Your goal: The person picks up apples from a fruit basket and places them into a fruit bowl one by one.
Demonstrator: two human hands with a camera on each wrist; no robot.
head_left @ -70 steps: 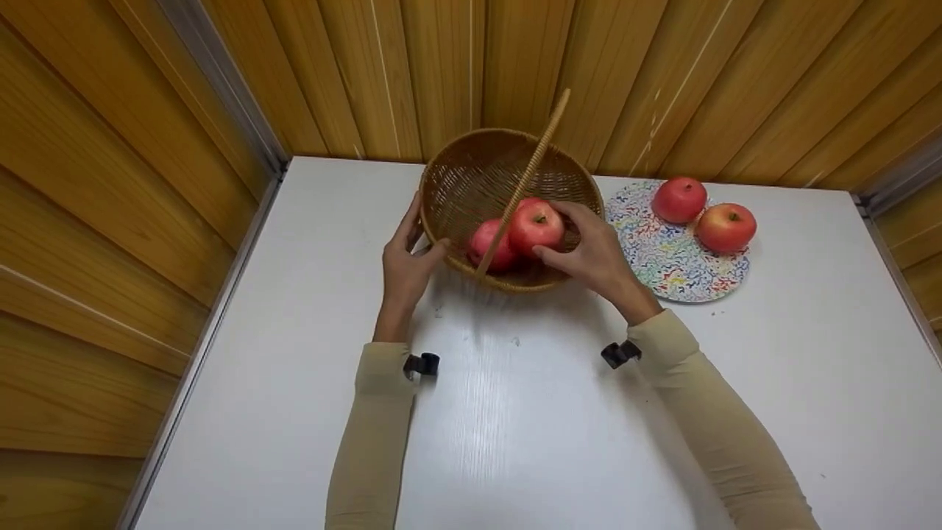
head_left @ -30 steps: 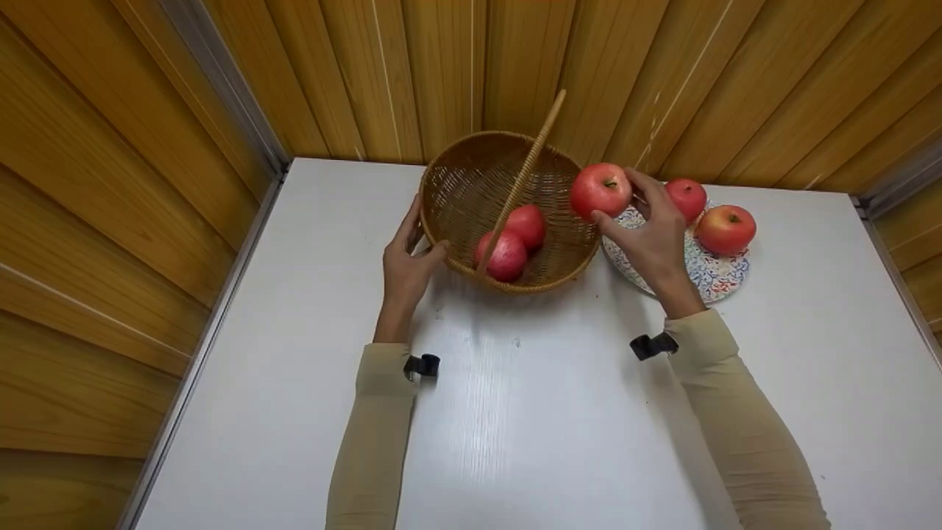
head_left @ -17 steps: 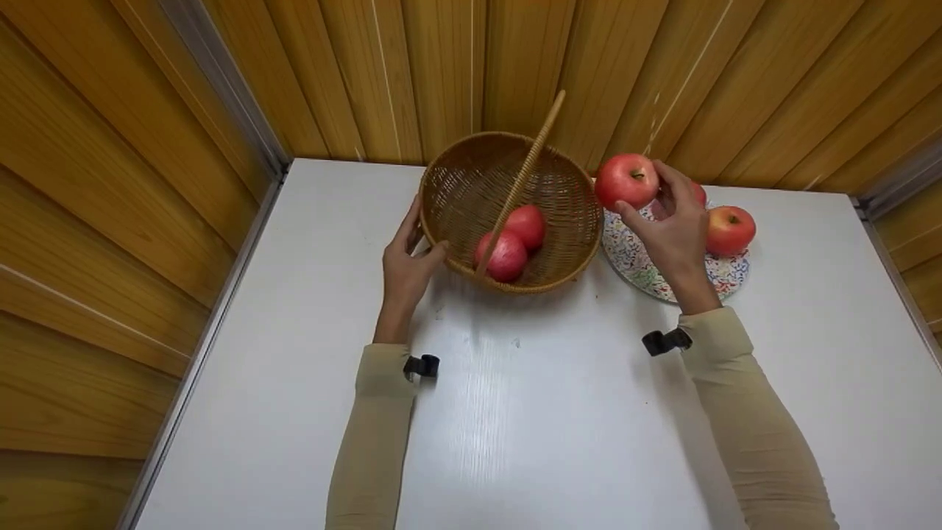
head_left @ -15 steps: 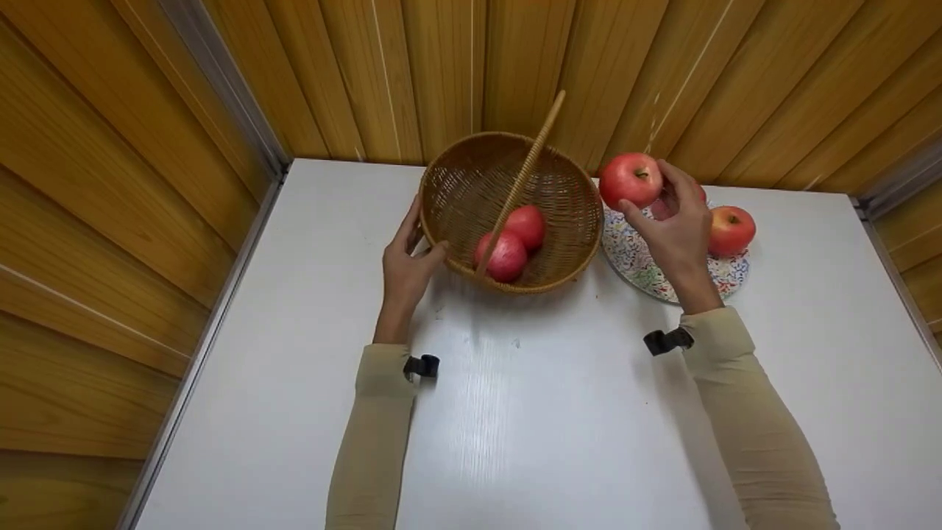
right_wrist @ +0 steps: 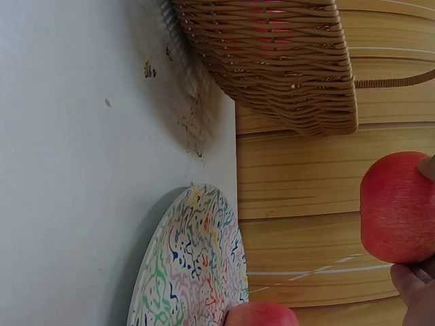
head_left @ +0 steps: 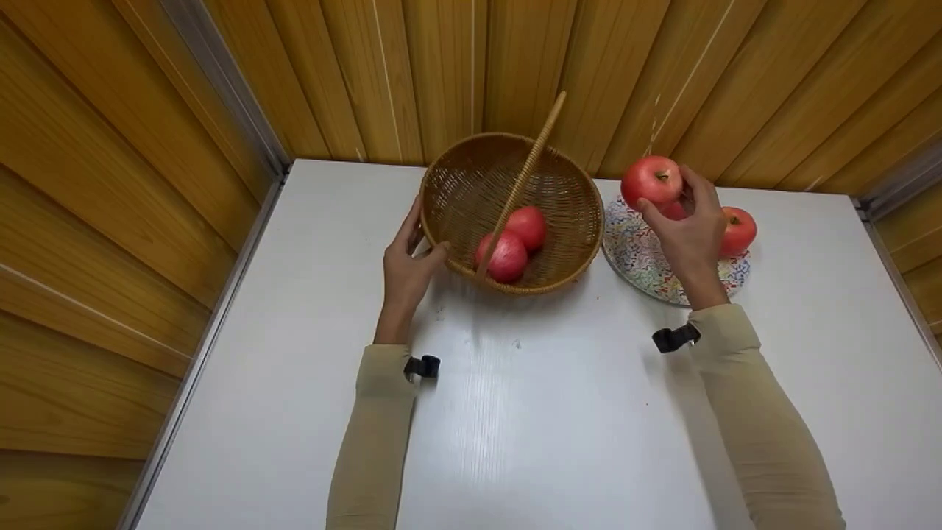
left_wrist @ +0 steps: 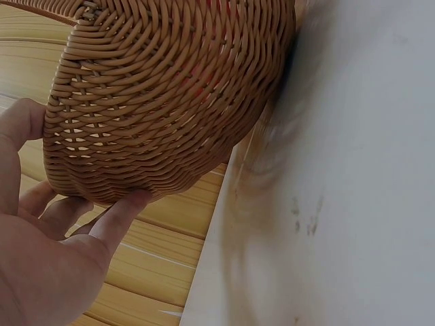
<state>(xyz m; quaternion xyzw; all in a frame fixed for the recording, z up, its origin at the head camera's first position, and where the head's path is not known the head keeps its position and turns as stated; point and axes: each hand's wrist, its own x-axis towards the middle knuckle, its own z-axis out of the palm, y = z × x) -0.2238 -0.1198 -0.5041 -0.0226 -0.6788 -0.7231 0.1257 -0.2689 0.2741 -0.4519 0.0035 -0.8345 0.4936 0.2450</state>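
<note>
A wicker basket (head_left: 467,173) with an arched handle (head_left: 524,177) stands at the back of the white table. Two red apples (head_left: 503,258) lie inside it, partly behind the handle. My left hand (head_left: 408,269) holds the basket's left side, thumb at the rim and fingers against the outer wall (left_wrist: 156,102). To the right, my right hand (head_left: 692,232) grips a red apple (head_left: 651,182) between thumb and fingers, raised above the patterned plate (head_left: 639,261). On that plate sit another apple (head_left: 738,232) and one partly hidden (head_left: 675,211) behind the hand.
Wooden-plank walls (head_left: 515,66) close off the back and left of the white table (head_left: 486,412). A metal frame post (head_left: 228,81) runs along the left corner. Plate and basket stand side by side with a narrow gap.
My right hand has lifted an apple out of the basket and carried it right, over the plate. Two apples stay in the basket. The left hand keeps its place on the basket.
</note>
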